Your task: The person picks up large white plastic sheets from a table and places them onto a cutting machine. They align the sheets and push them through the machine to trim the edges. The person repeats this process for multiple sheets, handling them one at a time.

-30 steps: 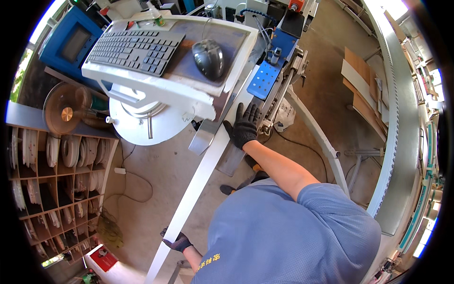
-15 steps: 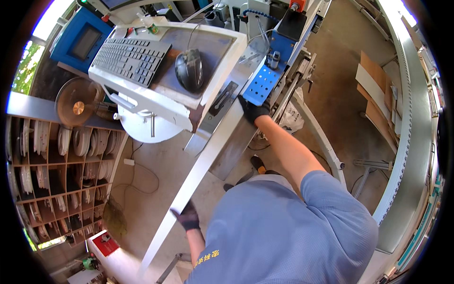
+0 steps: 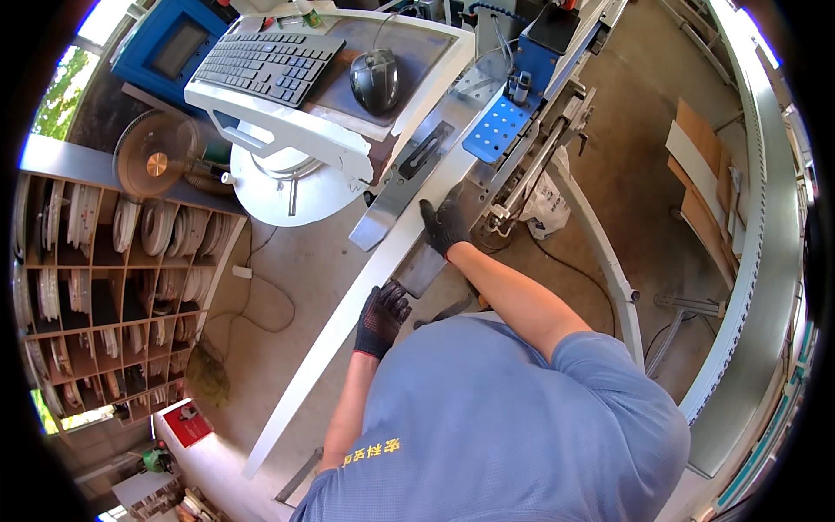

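A long, narrow white board (image 3: 326,339) runs diagonally from the machine toward the lower left. My right hand (image 3: 445,224), in a black glove, grips the board's right edge just below the blue perforated plate (image 3: 497,129), thumb on its top face. Lower down, my gloved left hand (image 3: 381,320) is beside the same edge, its fingers loosely bent and apart; whether it touches the board is hard to tell. A metal plate with a slot (image 3: 422,161) lies along the board's left side. Part of the board's upper end is hidden by my right hand.
A keyboard (image 3: 265,68) and black mouse (image 3: 375,81) rest on the console shelf, beside a fan (image 3: 156,155). Edge-band rolls fill a rack (image 3: 113,270) at left. Cardboard pieces (image 3: 700,165) and a curved metal rail (image 3: 600,235) are to the right.
My right hand has come down the board, away from the blue plate. My left hand has moved up and right along the edge, its thumb off the board's face. The view has shifted slightly.
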A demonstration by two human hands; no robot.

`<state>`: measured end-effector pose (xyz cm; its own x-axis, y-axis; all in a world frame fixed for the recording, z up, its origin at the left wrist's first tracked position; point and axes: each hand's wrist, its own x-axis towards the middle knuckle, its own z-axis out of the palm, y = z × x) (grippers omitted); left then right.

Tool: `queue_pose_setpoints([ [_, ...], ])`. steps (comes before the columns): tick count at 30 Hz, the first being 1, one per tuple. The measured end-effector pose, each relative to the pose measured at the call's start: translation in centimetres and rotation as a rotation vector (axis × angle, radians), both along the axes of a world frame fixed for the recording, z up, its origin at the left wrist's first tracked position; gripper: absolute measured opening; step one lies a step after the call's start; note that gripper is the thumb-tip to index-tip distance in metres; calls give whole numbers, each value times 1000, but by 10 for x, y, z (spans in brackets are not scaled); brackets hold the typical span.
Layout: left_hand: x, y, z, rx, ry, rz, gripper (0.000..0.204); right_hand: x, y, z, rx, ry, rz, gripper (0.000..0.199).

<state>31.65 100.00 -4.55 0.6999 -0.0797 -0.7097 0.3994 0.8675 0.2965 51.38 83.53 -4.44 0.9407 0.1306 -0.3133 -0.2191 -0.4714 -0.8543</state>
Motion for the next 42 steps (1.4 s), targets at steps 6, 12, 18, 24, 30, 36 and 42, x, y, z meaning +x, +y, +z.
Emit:
queue_pose_setpoints([
  [6,-6,5,-17,-153,-35,58,41,23,-6,-1,-229,-182,-59,94],
  [12,-5,9,-22,-194,-39,24,45,23,-6,-1,-232,-226,-105,93],
  [18,-19,-1,-28,87,-70,135,43,24,-6,-1,-216,-225,-108,93],
  [24,-30,1,-34,113,-175,180,38,24,-8,2,-192,-182,-79,85],
  [30,-30,-2,-21,129,-220,167,29,26,-10,-18,-212,-313,-92,85],
  [36,-38,-1,-22,198,-96,274,36,23,-8,0,-213,-263,-50,86],
  [42,-37,-5,-12,240,-43,311,36,24,-8,-9,-216,-316,-118,82],
])
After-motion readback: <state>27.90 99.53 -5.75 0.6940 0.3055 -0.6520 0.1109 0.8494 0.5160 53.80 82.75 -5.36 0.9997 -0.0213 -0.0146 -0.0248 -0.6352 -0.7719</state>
